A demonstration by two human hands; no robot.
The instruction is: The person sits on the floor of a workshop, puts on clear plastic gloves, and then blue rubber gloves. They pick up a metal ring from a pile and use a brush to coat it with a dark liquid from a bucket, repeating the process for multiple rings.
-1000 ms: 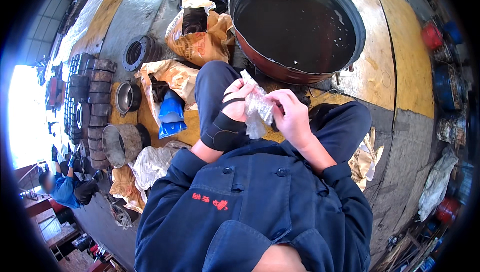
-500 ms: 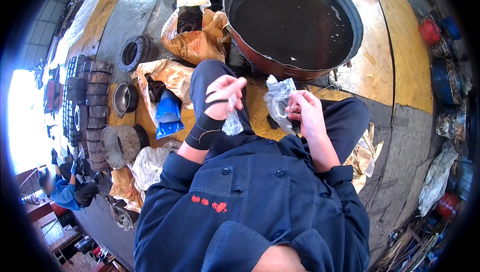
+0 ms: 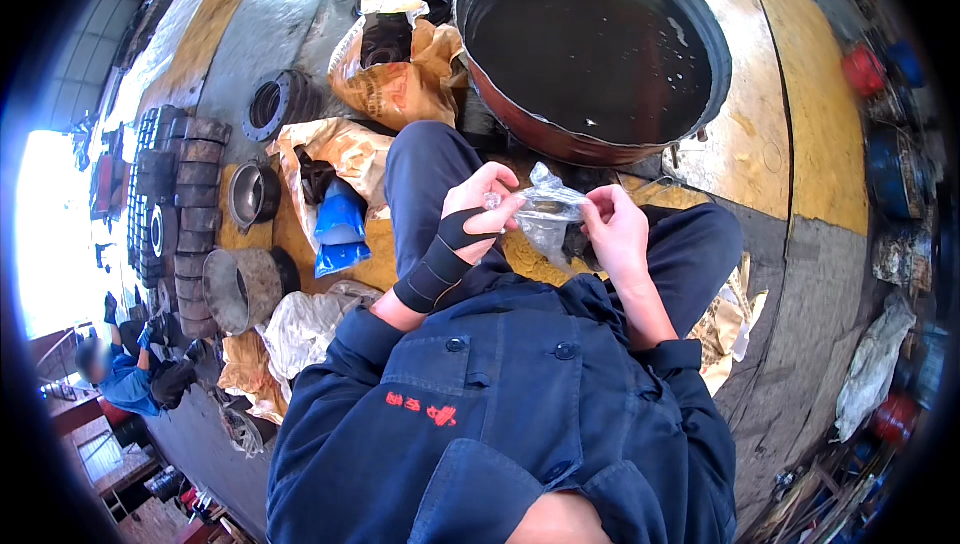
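A crumpled clear plastic bag is stretched between my two hands, above my lap. My left hand, with a black wrist wrap on it, pinches the bag's left side; a small wad of clear plastic shows at its fingers. My right hand pinches the right edge between thumb and fingers. Something dark shows through or behind the bag, and I cannot make out what it is.
Beyond my knees stands a large round tub of dark liquid. To the left are an opened paper sack holding dark rings, a blue packet, metal rings and stacked dark blocks. Another person sits far left.
My left hand has moved right to the bag and now grips it together with my right hand. The bag, earlier hanging from the right hand, is now pulled out sideways between both.
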